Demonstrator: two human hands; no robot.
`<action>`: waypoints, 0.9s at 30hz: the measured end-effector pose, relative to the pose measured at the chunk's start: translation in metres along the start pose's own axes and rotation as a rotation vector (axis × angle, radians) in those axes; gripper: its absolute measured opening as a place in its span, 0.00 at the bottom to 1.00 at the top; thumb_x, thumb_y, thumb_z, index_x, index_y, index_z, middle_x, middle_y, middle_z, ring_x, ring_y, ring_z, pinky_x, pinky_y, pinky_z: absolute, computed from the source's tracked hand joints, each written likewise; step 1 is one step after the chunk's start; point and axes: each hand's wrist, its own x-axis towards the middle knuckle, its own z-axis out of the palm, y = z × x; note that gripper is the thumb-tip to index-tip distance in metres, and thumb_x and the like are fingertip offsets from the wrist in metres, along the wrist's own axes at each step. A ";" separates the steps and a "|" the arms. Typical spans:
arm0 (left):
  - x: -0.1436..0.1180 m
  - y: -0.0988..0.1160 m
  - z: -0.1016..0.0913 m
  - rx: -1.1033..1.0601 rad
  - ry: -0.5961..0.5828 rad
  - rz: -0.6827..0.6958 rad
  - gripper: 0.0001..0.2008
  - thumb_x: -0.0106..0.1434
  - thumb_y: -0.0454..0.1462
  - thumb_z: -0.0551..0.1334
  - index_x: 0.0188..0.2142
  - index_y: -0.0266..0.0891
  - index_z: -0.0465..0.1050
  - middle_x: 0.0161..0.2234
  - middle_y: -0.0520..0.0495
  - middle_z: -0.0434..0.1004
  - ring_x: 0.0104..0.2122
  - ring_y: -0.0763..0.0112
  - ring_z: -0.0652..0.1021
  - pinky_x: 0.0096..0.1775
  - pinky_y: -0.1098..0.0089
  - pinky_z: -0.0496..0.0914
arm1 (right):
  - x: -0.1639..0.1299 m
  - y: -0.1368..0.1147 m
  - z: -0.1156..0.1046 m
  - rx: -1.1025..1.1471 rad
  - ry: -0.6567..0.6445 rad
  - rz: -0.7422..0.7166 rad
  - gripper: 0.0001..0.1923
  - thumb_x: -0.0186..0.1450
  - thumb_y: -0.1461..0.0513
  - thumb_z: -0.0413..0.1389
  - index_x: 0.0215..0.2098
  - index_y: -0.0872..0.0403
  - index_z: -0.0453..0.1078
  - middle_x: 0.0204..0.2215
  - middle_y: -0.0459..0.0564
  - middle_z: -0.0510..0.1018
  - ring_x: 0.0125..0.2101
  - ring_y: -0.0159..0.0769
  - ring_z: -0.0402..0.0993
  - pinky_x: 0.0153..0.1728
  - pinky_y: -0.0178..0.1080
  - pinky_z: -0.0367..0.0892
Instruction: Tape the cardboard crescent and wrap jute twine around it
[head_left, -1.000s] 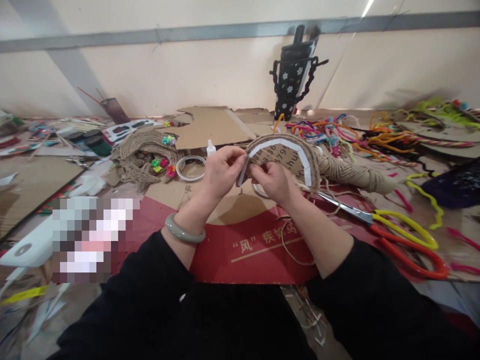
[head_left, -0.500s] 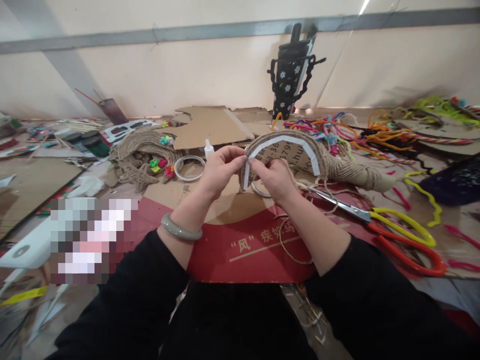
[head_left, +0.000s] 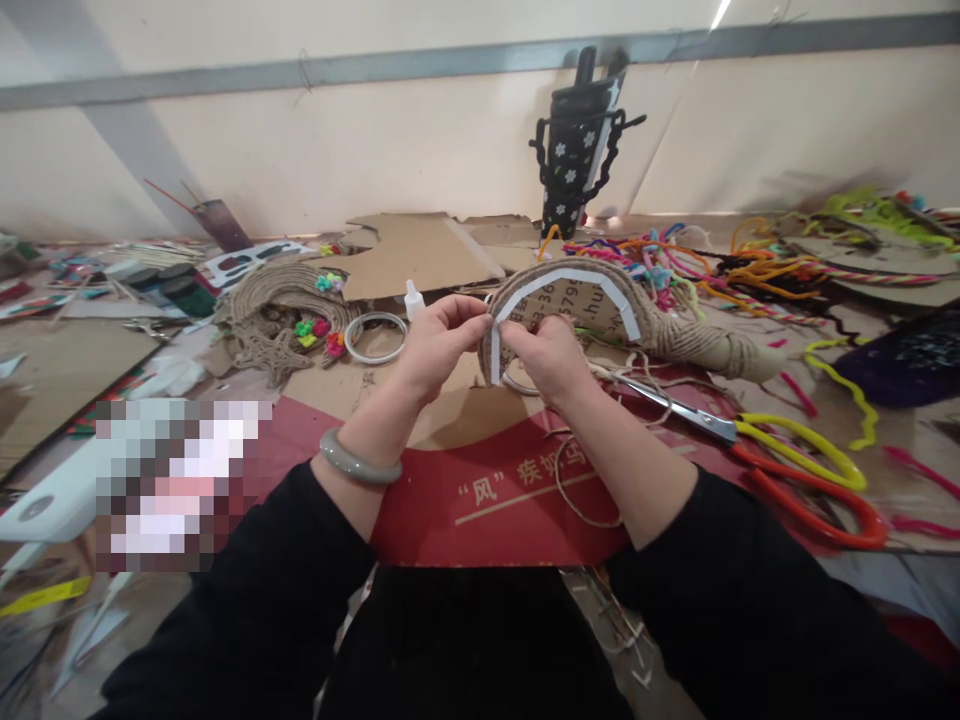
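Note:
Between my hands is a half-round cardboard piece (head_left: 581, 300) with twine along its curved edge and a strip of white tape (head_left: 559, 285) following the arc inside. My left hand (head_left: 448, 345) pinches its left edge between thumb and fingers. My right hand (head_left: 551, 355) grips the same edge from inside the arc, its thumb close to the left thumb at the tape. A twine roll (head_left: 709, 345) lies just right of the piece. Behind my left hand stands a small white bottle (head_left: 414, 300), and a pale ring (head_left: 375, 338) lies beside it.
Scissors with yellow and red handles (head_left: 750, 440) lie at right on the red printed cardboard (head_left: 435, 520). A black flowered tumbler (head_left: 574, 160) stands by the wall. Coiled twine craft (head_left: 289, 290) lies at left, tangled pipe cleaners (head_left: 720, 265) at back right, and a white device (head_left: 60, 500) at front left.
The half-round piece has turned slightly in my hands, its lower left end shifting a little right. Both hands keep their pinch. The whole view has moved slightly.

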 end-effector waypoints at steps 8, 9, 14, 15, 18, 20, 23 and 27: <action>0.003 -0.001 -0.004 -0.013 -0.007 0.012 0.09 0.50 0.38 0.68 0.30 0.37 0.73 0.27 0.51 0.75 0.25 0.77 0.73 0.28 0.74 0.70 | -0.002 -0.005 -0.001 0.000 -0.035 0.075 0.12 0.54 0.55 0.51 0.21 0.55 0.65 0.19 0.46 0.68 0.23 0.32 0.65 0.25 0.36 0.64; 0.003 -0.001 -0.004 -0.015 -0.001 0.007 0.09 0.51 0.38 0.68 0.30 0.37 0.73 0.27 0.51 0.75 0.25 0.77 0.74 0.28 0.73 0.70 | -0.002 -0.005 -0.001 0.030 -0.049 0.067 0.12 0.54 0.55 0.51 0.21 0.55 0.65 0.20 0.46 0.69 0.23 0.32 0.65 0.25 0.36 0.64; 0.004 -0.001 -0.005 -0.043 0.002 -0.008 0.09 0.50 0.38 0.68 0.30 0.37 0.74 0.27 0.51 0.75 0.25 0.77 0.74 0.28 0.74 0.71 | -0.001 -0.004 -0.001 0.081 -0.053 0.045 0.12 0.54 0.56 0.51 0.22 0.56 0.66 0.22 0.47 0.71 0.24 0.31 0.66 0.25 0.35 0.66; 0.004 -0.001 -0.005 -0.047 -0.002 -0.008 0.09 0.50 0.38 0.68 0.30 0.37 0.74 0.27 0.51 0.76 0.25 0.77 0.74 0.28 0.74 0.71 | -0.001 -0.004 -0.001 0.077 -0.049 0.044 0.12 0.54 0.55 0.51 0.22 0.56 0.66 0.21 0.47 0.71 0.24 0.31 0.66 0.25 0.35 0.66; 0.004 -0.002 -0.005 -0.050 -0.015 -0.002 0.10 0.50 0.38 0.68 0.32 0.37 0.74 0.28 0.50 0.76 0.26 0.77 0.75 0.28 0.74 0.71 | -0.002 -0.004 0.000 0.044 -0.040 0.033 0.13 0.55 0.55 0.51 0.22 0.56 0.67 0.20 0.46 0.69 0.23 0.31 0.65 0.24 0.35 0.64; 0.004 -0.002 -0.005 -0.040 -0.025 -0.001 0.11 0.50 0.39 0.68 0.32 0.37 0.74 0.29 0.50 0.77 0.26 0.76 0.75 0.29 0.73 0.72 | -0.002 -0.004 -0.001 -0.001 -0.048 0.017 0.13 0.55 0.55 0.50 0.21 0.56 0.66 0.19 0.46 0.68 0.22 0.31 0.65 0.24 0.35 0.63; 0.003 -0.002 -0.006 -0.026 -0.046 0.008 0.12 0.50 0.40 0.68 0.33 0.36 0.74 0.30 0.49 0.77 0.27 0.74 0.76 0.31 0.71 0.73 | -0.002 -0.004 -0.002 -0.074 -0.070 -0.004 0.14 0.56 0.55 0.49 0.19 0.55 0.64 0.17 0.45 0.67 0.21 0.31 0.64 0.23 0.35 0.60; 0.003 -0.001 -0.007 0.009 -0.069 0.030 0.12 0.50 0.40 0.68 0.33 0.36 0.73 0.31 0.48 0.77 0.28 0.72 0.77 0.32 0.68 0.74 | -0.002 -0.002 -0.002 -0.143 -0.075 -0.020 0.15 0.57 0.54 0.48 0.18 0.54 0.62 0.16 0.44 0.66 0.21 0.31 0.63 0.24 0.36 0.58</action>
